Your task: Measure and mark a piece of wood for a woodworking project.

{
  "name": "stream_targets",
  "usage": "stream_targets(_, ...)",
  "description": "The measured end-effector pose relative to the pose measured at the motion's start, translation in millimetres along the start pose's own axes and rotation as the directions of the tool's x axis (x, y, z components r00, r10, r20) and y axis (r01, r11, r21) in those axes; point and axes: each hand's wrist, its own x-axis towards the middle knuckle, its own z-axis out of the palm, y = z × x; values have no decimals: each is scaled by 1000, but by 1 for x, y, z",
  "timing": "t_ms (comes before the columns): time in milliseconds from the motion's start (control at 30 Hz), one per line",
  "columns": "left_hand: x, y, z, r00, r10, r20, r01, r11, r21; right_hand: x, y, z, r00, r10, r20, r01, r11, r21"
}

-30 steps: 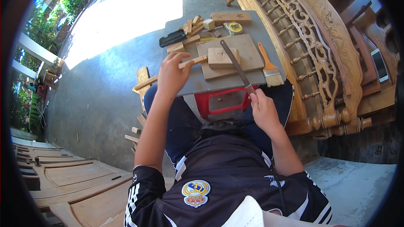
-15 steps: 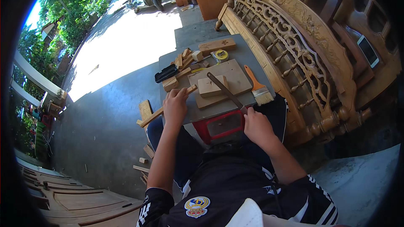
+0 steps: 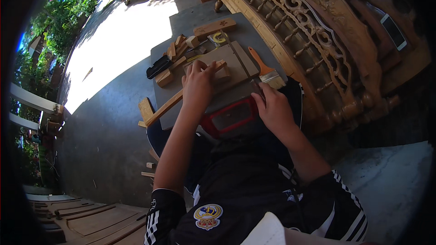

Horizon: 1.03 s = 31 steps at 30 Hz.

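Observation:
My left hand is closed around a long thin strip of wood. The strip's far end lies over a small wooden block, mostly hidden by the hand, on a flat board. In my right hand is the handle end of a long flat dark file. Its blade points away from me above the board's right part, apart from the strip. Just right of the file, a paintbrush with an orange handle lies on the grey worktable.
Behind the board lie a yellow tape measure, a wooden block, several offcuts and a black tool. Carved wooden furniture panels lean at the right, with a phone on them. A red-rimmed box sits near my lap.
My left hand has moved right and forward with the strip, bringing its end over the block. The file has swung up off the block, away to the right. The whole view has shifted.

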Motion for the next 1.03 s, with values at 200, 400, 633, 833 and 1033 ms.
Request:
stream_targets(200,12,-10,16,999,48,-9,-49,992,-115,15,-10,11,985,-60,161,68,996,-50)
stream_targets(400,5,-1,17,995,12,-95,-26,989,-148,23,-11,29,989,-1,148,8,999,-51)
stream_targets(633,-5,-3,17,987,-59,-146,40,991,-130,36,-13,38,984,-168,57,173,981,-89)
stream_targets(833,5,-9,19,985,-19,-173,-30,962,-272,62,-4,54,963,-265,-54,261,963,-68)
stream_targets(1033,7,-3,23,972,-153,-176,107,964,-245,70,-13,50,981,-178,83,189,971,-148)
